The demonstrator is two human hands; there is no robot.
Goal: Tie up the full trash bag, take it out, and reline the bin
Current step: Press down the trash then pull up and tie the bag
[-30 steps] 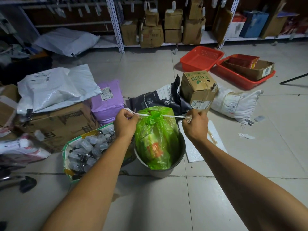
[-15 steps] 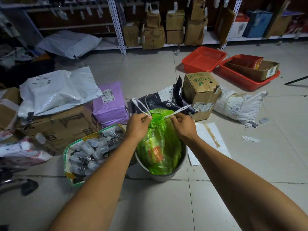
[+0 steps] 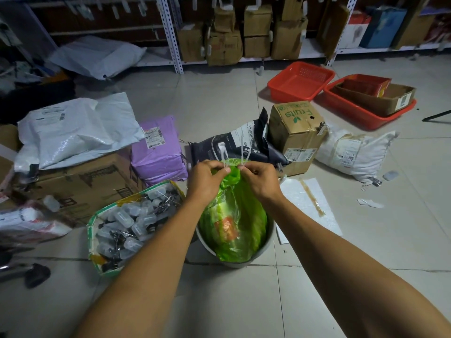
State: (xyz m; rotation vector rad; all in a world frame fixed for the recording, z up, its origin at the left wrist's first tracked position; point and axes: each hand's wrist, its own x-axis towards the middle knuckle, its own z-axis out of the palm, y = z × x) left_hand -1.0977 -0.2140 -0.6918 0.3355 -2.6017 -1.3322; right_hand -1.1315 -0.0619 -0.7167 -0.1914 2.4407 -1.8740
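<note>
At the centre of the frame, a full green trash bag [image 3: 234, 215] is seen standing in a grey round bin [image 3: 264, 250] on the tiled floor [image 3: 219, 301]. Its neck is gathered just above the middle, where both hands are brought close together, nearly touching. The white drawstring [image 3: 223, 152] is pinched by the left hand [image 3: 207, 178], fingers curled on it, and its other loop is pinched by the right hand [image 3: 260, 179] in the same way; the two loops are seen rising above the knuckles. Just left of the bin, a woven sack [image 3: 129, 228] filled with small plastic bottles is seen. Behind the hands, a dark mailer [image 3: 234, 142] is leaned beside a cardboard box [image 3: 296, 132] marked "Fruits". A purple parcel [image 3: 158, 150] and a white mailer [image 3: 78, 130] are found at the middle left. Two red baskets [image 3: 301, 80] are placed at the upper right, before metal shelving [image 3: 170, 35] stocked with cartons along the top edge.
</note>
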